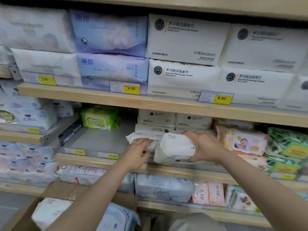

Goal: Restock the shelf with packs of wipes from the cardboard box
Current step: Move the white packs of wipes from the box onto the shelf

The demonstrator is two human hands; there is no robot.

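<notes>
Wooden shelf unit [106,99] fills the view, four boards visible, all stocked with soft packs of tissues and wipes; yellow price tags [131,88] read 9.90 on the upper board. Top row: white facial towel packs [183,75] stacked two high, lavender packs [113,69] to their left. Second board: grey liner bare at left centre, green wipes pack [100,118] at the back, white packs [155,120] stacked at centre, baby-picture wipes [241,141] to the right. Cardboard box [55,192] at lower left, flaps open, below the shelf front; inside it a white pack [50,210] and a pale blue pack [116,217]. White wipes pack [176,147] sits at the front edge of the second board, long axis roughly left-right, left end tipped slightly up and toward the shelf back. Right hand [204,146] grips its right end, fingers over the top, thumb beneath. Left hand [138,153] rests on a second white wipes pack [141,140] just left of it, fingers curled onto its front edge.
</notes>
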